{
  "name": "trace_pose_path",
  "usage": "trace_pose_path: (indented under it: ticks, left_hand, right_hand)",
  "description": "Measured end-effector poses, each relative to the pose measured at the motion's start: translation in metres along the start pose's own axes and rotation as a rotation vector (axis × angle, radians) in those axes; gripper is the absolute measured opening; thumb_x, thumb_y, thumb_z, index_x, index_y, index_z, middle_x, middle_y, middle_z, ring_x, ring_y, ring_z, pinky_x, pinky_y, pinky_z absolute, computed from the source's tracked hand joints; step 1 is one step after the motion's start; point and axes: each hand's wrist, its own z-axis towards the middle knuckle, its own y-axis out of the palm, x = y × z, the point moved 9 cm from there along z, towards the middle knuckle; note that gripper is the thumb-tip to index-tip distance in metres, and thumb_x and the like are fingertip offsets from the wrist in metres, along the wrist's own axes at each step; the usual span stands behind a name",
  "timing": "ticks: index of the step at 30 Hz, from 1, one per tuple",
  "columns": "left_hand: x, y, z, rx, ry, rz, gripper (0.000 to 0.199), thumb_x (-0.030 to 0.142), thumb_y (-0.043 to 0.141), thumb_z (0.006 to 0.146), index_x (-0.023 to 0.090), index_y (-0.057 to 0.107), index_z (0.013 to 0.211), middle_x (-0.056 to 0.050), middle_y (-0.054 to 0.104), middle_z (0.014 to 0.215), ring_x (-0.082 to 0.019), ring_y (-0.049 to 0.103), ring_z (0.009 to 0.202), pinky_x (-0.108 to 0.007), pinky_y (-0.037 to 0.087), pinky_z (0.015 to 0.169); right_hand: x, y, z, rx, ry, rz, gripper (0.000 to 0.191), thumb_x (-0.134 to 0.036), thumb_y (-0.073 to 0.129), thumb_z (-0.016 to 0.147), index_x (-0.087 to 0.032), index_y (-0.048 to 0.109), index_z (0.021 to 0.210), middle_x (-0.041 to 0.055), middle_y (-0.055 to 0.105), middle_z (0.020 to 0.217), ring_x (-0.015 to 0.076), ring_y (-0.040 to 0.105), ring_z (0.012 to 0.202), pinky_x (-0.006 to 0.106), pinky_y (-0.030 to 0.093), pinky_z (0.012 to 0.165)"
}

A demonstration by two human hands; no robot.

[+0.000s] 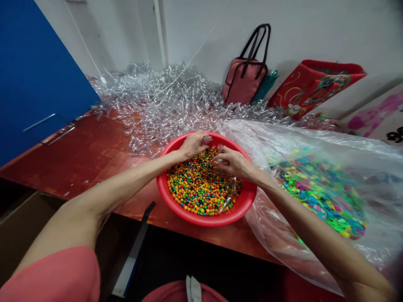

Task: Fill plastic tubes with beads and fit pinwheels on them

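Observation:
A red plastic basin (206,219) holds a great many small round candy-like balls (195,191) in yellow, orange, green, blue and dark colours. Over its far left part, my left hand (193,145) is closed with a small clear plastic tube (207,139) at its fingertips. My right hand (232,162) is inside the basin at the right, fingers curled round a clear plastic piece that looks like another tube; the fingers partly hide it. Several clear tubes (232,193) lie on the balls below my right hand.
A large heap of clear plastic tubes (176,96) lies along the wall. At the right, a transparent bag (261,138) holds colourful plastic pieces (327,209). Behind stand a pink handbag (241,79) and a red bag (302,90). A blue panel (40,75) is at the left.

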Motion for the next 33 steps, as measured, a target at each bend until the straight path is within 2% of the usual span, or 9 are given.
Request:
trace_pose_path:
  ticks: [3, 6, 9, 12, 18, 24, 26, 29, 33]
  left_hand:
    - [-0.009, -0.039, -0.015, 0.084, -0.11, -0.2, 0.024, 0.029, 0.076, 0.083, 0.015, 0.071, 0.102, -0.003, 0.068, 0.083, -0.015, 0.058, 0.074, -0.03, 0.047, 0.073]
    - [-0.017, -0.057, -0.031, 0.02, -0.189, -0.281, 0.028, 0.033, 0.08, 0.078, 0.015, 0.07, 0.097, 0.001, 0.062, 0.072, -0.012, 0.051, 0.064, -0.028, 0.041, 0.064]
    - [-0.019, -0.055, -0.046, -0.127, -0.185, -0.219, 0.026, 0.029, 0.082, 0.071, 0.015, 0.069, 0.089, 0.003, 0.059, 0.068, -0.012, 0.049, 0.062, -0.028, 0.039, 0.064]
    - [-0.012, -0.042, -0.056, -0.263, -0.114, -0.111, 0.02, 0.022, 0.077, 0.07, 0.014, 0.07, 0.087, 0.0, 0.064, 0.073, -0.013, 0.054, 0.066, -0.029, 0.041, 0.067]
    - [0.013, 0.011, -0.071, -0.568, 0.214, 0.144, 0.02, 0.007, 0.065, 0.068, 0.016, 0.074, 0.084, -0.004, 0.07, 0.086, -0.016, 0.059, 0.077, -0.028, 0.045, 0.073]
    - [0.011, 0.049, -0.08, -0.725, 0.332, 0.216, 0.024, 0.006, 0.067, 0.067, 0.019, 0.076, 0.085, -0.006, 0.075, 0.092, -0.021, 0.066, 0.087, -0.027, 0.049, 0.08]
    - [0.01, 0.048, -0.077, -0.688, 0.305, 0.231, 0.024, 0.007, 0.067, 0.07, 0.02, 0.077, 0.087, -0.007, 0.077, 0.093, -0.021, 0.068, 0.089, -0.028, 0.05, 0.081]
    - [-0.004, 0.034, -0.065, -0.561, 0.104, 0.27, 0.02, 0.014, 0.068, 0.074, 0.02, 0.078, 0.09, -0.007, 0.077, 0.088, -0.022, 0.069, 0.084, -0.029, 0.05, 0.076]
    - [-0.013, 0.004, -0.055, -0.4, -0.132, -0.082, 0.019, 0.024, 0.068, 0.077, 0.018, 0.079, 0.091, -0.004, 0.077, 0.084, -0.018, 0.067, 0.079, -0.028, 0.05, 0.076]
  right_hand:
    - [-0.028, 0.024, 0.009, -0.152, -0.061, -0.309, 0.022, -0.032, 0.059, 0.105, -0.019, 0.076, 0.107, 0.0139, 0.065, 0.118, 0.027, 0.062, 0.105, 0.037, 0.048, 0.087]
    - [-0.056, 0.06, 0.021, -0.296, -0.134, -0.536, 0.025, -0.029, 0.057, 0.106, -0.014, 0.077, 0.11, 0.0189, 0.066, 0.122, 0.034, 0.061, 0.112, 0.045, 0.048, 0.09]
    - [-0.079, 0.097, 0.023, -0.428, -0.245, -0.579, 0.026, -0.019, 0.053, 0.105, -0.013, 0.077, 0.105, 0.0201, 0.067, 0.128, 0.0363, 0.06, 0.117, 0.049, 0.049, 0.093]
    - [-0.089, 0.109, 0.017, -0.508, -0.299, -0.415, 0.03, -0.01, 0.048, 0.103, -0.015, 0.078, 0.1, 0.0168, 0.069, 0.125, 0.0308, 0.063, 0.111, 0.043, 0.051, 0.088]
    - [-0.085, 0.072, -0.002, -0.496, -0.291, 0.338, 0.039, 0.003, 0.055, 0.084, -0.018, 0.078, 0.108, 0.0066, 0.072, 0.116, 0.0184, 0.066, 0.098, 0.033, 0.052, 0.09]
    - [-0.06, 0.042, -0.008, -0.398, -0.099, 0.713, 0.034, -0.036, 0.077, 0.09, -0.022, 0.077, 0.121, 0.0038, 0.076, 0.116, 0.0201, 0.068, 0.106, 0.036, 0.051, 0.1]
    - [-0.05, 0.033, -0.006, -0.328, -0.044, 0.748, 0.04, -0.04, 0.078, 0.089, -0.024, 0.075, 0.125, 0.0035, 0.076, 0.12, 0.021, 0.069, 0.109, 0.037, 0.051, 0.102]
    - [-0.041, 0.024, -0.004, -0.251, 0.003, 0.795, 0.044, -0.042, 0.079, 0.089, -0.025, 0.073, 0.129, 0.0035, 0.076, 0.122, 0.0217, 0.07, 0.11, 0.038, 0.051, 0.102]
    - [-0.034, 0.021, -0.002, -0.211, 0.053, 0.811, 0.051, -0.042, 0.077, 0.089, -0.023, 0.068, 0.135, 0.0057, 0.075, 0.122, 0.0213, 0.07, 0.109, 0.037, 0.053, 0.099]
